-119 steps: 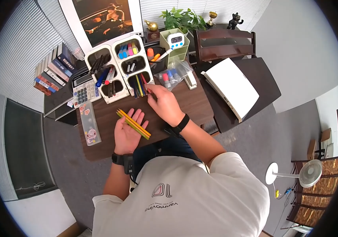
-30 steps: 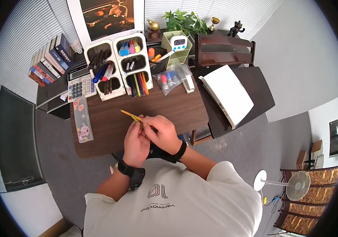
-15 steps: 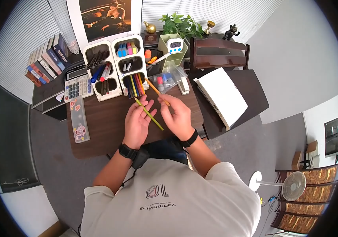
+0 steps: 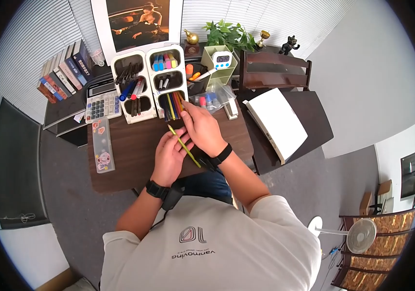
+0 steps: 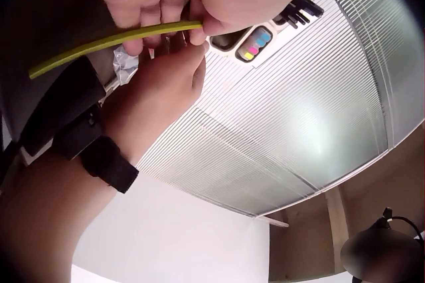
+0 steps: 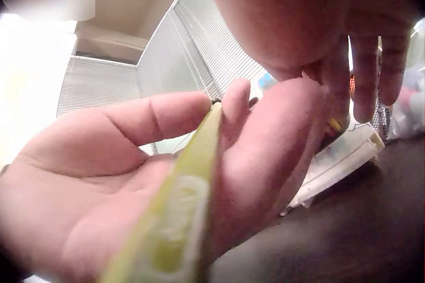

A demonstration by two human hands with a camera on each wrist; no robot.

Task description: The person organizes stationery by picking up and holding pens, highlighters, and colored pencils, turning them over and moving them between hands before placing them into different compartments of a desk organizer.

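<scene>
Near the front of the desk, my left hand (image 4: 167, 157) pinches a yellow-green pencil (image 4: 186, 147) between thumb and fingers, the pencil slanting down to the right. The left wrist view shows this pencil (image 5: 99, 46) running out past the fingers. My right hand (image 4: 204, 130) reaches over to the lower compartment of the right white pen organizer (image 4: 168, 71), its fingertips at the compartment's right side. It pinches an orange pencil, mostly hidden by the fingers; a small end of the orange pencil (image 6: 306, 74) shows in the right wrist view. Several coloured pencils (image 4: 172, 105) lie in that compartment.
A second white organizer (image 4: 124, 109) with pens and markers stands to the left. A calculator (image 4: 102, 107) and a clear pencil case (image 4: 102, 145) lie at the desk's left. A plastic bag of bottles (image 4: 212, 99) and a stapler (image 4: 231, 110) are right of the organizers.
The several pencils lying in my left palm are down to the yellow-green one. My right hand picked an orange pencil from them and has carried it forward to the lower compartment.
</scene>
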